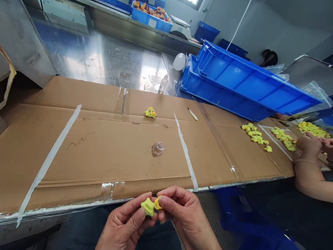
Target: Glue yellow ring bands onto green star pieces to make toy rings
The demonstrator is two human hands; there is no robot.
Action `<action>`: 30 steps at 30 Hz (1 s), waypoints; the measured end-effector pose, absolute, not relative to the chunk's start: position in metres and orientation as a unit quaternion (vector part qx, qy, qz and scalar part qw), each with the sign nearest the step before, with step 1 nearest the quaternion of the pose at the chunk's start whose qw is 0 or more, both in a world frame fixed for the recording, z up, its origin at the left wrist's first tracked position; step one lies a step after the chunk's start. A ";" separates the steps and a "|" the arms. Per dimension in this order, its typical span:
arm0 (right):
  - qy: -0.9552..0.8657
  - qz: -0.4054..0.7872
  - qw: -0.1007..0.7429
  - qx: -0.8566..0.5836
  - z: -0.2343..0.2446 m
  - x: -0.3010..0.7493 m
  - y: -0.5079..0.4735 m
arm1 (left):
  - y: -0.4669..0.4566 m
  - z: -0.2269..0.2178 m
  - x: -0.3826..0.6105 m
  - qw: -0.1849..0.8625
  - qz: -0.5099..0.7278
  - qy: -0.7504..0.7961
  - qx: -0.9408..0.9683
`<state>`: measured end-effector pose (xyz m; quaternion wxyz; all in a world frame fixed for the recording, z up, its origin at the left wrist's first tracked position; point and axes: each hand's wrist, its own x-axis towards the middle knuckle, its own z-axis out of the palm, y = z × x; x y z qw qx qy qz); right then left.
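My left hand [124, 226] pinches a small yellow-green star-shaped piece [147, 207] below the table's front edge. My right hand [180, 212] pinches a small orange-yellow piece [157, 203] and presses it against the star piece. Both hands are closed on their pieces, close together over my lap. On the cardboard-covered table [94, 153] lies a small yellow toy piece [150, 112] farther back, and a small clear round cap [157, 148] sits nearer the middle.
A co-worker's hands [318, 148] work at the right beside rows of yellow-green pieces [255, 134]. Stacked blue trays [246, 83] lean at the back right. A small bottle [163, 84], a thin stick [192, 114] and white tape strips [49, 157] are also there.
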<state>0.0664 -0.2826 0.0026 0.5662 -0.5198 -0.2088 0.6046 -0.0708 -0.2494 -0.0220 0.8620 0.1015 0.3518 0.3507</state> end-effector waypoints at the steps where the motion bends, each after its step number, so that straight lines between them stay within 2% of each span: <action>1: -0.208 0.605 0.565 -0.521 0.003 0.066 -0.282 | -0.249 -0.022 -0.071 0.862 0.351 0.351 0.101; 30: -0.208 0.604 0.555 -0.532 0.003 0.064 -0.283 | -0.250 -0.021 -0.068 0.849 0.368 0.370 0.081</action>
